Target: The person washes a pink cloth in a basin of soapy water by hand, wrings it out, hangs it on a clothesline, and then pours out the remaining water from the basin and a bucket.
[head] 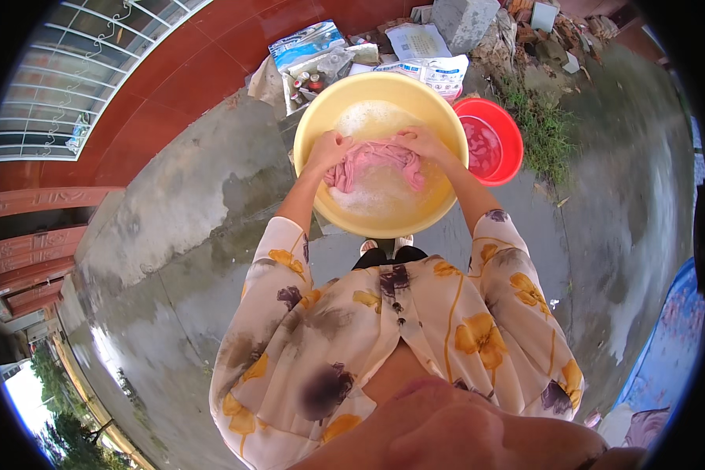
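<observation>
A wide yellow basin (pixel 382 226) stands before me, holding soapy water (pixel 367 202) with white foam. In it lies a bunched pink cloth (pixel 382 157), wet and partly under the water. My left hand (pixel 329 150) grips the cloth's left side, with the fingers curled. On the other side, my right hand (pixel 422 143) has hold of its upper right part. Between the hands the cloth sags in an arch of folds. Some of my fingertips are hidden by the hands and the fabric.
Right of the basin is a red bucket (pixel 512 144) with pinkish, foamy liquid. Behind stand a foam box (pixel 291 94) with bottles, a printed plastic bag (pixel 440 73) and a concrete block (pixel 464 23). Weeds (pixel 537 117) and rubble (pixel 555 50) lie at the back right. The concrete floor (pixel 211 276) is wet.
</observation>
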Action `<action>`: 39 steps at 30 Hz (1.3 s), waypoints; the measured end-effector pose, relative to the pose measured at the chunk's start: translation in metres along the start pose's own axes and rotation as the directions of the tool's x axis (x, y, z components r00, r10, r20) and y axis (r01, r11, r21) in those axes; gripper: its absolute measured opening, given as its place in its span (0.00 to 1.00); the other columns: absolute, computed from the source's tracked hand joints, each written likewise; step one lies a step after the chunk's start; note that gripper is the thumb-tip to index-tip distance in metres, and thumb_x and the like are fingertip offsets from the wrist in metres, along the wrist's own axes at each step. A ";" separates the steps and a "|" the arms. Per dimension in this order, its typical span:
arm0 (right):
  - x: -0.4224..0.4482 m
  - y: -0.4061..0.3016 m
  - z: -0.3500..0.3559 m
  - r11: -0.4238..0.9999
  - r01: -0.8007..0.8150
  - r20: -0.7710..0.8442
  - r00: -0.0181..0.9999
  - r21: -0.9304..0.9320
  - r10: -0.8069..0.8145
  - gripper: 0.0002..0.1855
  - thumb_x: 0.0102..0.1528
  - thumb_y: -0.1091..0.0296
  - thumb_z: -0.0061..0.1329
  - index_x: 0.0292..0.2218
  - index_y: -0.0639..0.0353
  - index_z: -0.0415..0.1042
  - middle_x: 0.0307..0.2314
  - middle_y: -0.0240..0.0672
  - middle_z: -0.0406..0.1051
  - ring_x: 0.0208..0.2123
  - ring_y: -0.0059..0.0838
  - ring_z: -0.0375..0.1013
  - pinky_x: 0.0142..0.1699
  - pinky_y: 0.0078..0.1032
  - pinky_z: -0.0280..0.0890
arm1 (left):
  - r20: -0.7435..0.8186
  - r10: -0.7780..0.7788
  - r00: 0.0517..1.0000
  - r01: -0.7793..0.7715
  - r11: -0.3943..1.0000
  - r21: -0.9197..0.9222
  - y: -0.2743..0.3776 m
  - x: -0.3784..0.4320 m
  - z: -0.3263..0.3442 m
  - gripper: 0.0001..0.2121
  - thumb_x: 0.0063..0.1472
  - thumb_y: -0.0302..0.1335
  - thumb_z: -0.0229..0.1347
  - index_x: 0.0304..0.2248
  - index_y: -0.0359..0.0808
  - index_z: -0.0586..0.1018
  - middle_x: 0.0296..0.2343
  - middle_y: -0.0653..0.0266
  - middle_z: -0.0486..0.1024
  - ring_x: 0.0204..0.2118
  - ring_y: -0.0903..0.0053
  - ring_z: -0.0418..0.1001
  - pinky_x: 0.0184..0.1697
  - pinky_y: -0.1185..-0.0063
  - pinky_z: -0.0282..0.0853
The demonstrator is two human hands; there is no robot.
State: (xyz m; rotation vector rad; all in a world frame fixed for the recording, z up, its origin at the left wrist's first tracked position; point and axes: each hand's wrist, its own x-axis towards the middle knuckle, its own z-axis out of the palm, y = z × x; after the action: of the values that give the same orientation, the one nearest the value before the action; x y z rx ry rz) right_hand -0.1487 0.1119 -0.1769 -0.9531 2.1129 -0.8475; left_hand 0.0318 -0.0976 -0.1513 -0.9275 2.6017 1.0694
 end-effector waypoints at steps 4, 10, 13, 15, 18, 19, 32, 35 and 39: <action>-0.001 -0.039 0.011 0.855 0.099 0.036 0.995 -0.509 -0.094 0.22 0.52 0.53 0.56 0.42 0.59 0.77 0.33 0.43 0.77 0.34 0.31 0.76 0.41 0.25 0.70 | -0.179 0.160 0.971 -0.061 0.886 0.460 -0.031 0.004 0.025 0.14 0.59 0.36 0.55 0.39 0.34 0.78 0.31 0.56 0.77 0.34 0.69 0.77 0.38 0.72 0.72; -0.010 -0.008 -0.024 0.891 0.104 -0.114 0.992 0.441 -0.059 0.14 0.58 0.62 0.50 0.39 0.63 0.78 0.34 0.35 0.78 0.38 0.29 0.75 0.47 0.24 0.67 | -0.326 0.205 0.923 -0.324 0.870 -0.371 -0.006 -0.011 -0.019 0.10 0.63 0.30 0.51 0.39 0.34 0.76 0.26 0.56 0.75 0.28 0.70 0.72 0.35 0.75 0.68; -0.022 -0.031 -0.063 0.897 0.149 0.002 0.986 0.416 -0.164 0.16 0.54 0.58 0.55 0.38 0.61 0.79 0.32 0.33 0.77 0.39 0.22 0.74 0.48 0.21 0.65 | -0.457 0.302 0.837 -0.459 0.841 -0.285 0.054 -0.048 -0.070 0.08 0.64 0.28 0.48 0.38 0.34 0.75 0.24 0.53 0.74 0.26 0.68 0.72 0.34 0.75 0.68; -0.033 -0.068 -0.061 0.865 0.328 -0.133 0.945 0.381 -0.300 0.17 0.54 0.58 0.55 0.41 0.61 0.77 0.33 0.34 0.77 0.39 0.22 0.74 0.48 0.22 0.65 | -0.471 0.375 0.798 -0.506 0.842 -0.187 0.086 -0.076 -0.094 0.08 0.65 0.28 0.48 0.39 0.34 0.75 0.25 0.56 0.74 0.28 0.71 0.72 0.35 0.76 0.68; -0.043 -0.110 -0.033 0.821 0.449 -0.197 0.893 0.353 -0.404 0.18 0.54 0.59 0.56 0.42 0.60 0.76 0.33 0.32 0.77 0.36 0.20 0.73 0.46 0.22 0.66 | -0.439 0.503 0.744 -0.624 0.758 -0.190 0.137 -0.094 -0.110 0.09 0.65 0.30 0.50 0.40 0.35 0.75 0.29 0.60 0.76 0.31 0.76 0.73 0.38 0.78 0.69; -0.044 -0.115 -0.028 0.810 0.467 -0.191 0.884 0.356 -0.426 0.17 0.54 0.59 0.56 0.42 0.60 0.75 0.32 0.31 0.76 0.35 0.20 0.73 0.44 0.22 0.66 | -0.461 0.537 0.707 -0.649 0.751 -0.120 0.144 -0.095 -0.110 0.08 0.64 0.30 0.50 0.39 0.35 0.75 0.29 0.57 0.76 0.30 0.69 0.74 0.37 0.74 0.69; -0.057 -0.064 -0.074 0.937 0.312 -0.266 0.927 0.155 -0.264 0.11 0.57 0.64 0.47 0.29 0.61 0.65 0.22 0.29 0.64 0.28 0.21 0.64 0.37 0.23 0.62 | 0.165 0.361 0.918 -0.394 0.876 0.276 0.000 -0.059 -0.039 0.16 0.60 0.42 0.54 0.36 0.36 0.80 0.24 0.55 0.77 0.28 0.68 0.76 0.35 0.72 0.69; -0.053 -0.065 -0.106 0.934 0.317 -0.397 0.888 0.165 -0.232 0.12 0.58 0.62 0.45 0.34 0.62 0.69 0.22 0.34 0.65 0.27 0.25 0.65 0.37 0.26 0.63 | -0.169 0.381 0.909 -0.395 0.917 -0.053 0.035 -0.056 -0.081 0.12 0.62 0.34 0.53 0.36 0.34 0.77 0.22 0.60 0.72 0.26 0.79 0.69 0.33 0.77 0.66; -0.068 -0.108 -0.159 0.885 0.458 -0.559 0.714 -0.083 -0.422 0.16 0.60 0.60 0.40 0.39 0.64 0.72 0.20 0.38 0.70 0.24 0.28 0.71 0.30 0.26 0.66 | -0.463 0.484 0.743 -0.570 0.819 -0.059 0.109 -0.093 -0.147 0.10 0.60 0.29 0.56 0.38 0.32 0.76 0.24 0.64 0.72 0.28 0.84 0.68 0.34 0.81 0.66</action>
State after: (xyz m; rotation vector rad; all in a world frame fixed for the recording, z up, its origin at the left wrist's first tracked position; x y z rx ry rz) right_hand -0.1957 0.1548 0.0171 -1.3300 2.3476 -1.6010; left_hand 0.0488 -0.0943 0.0532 -0.4815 3.3080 1.4116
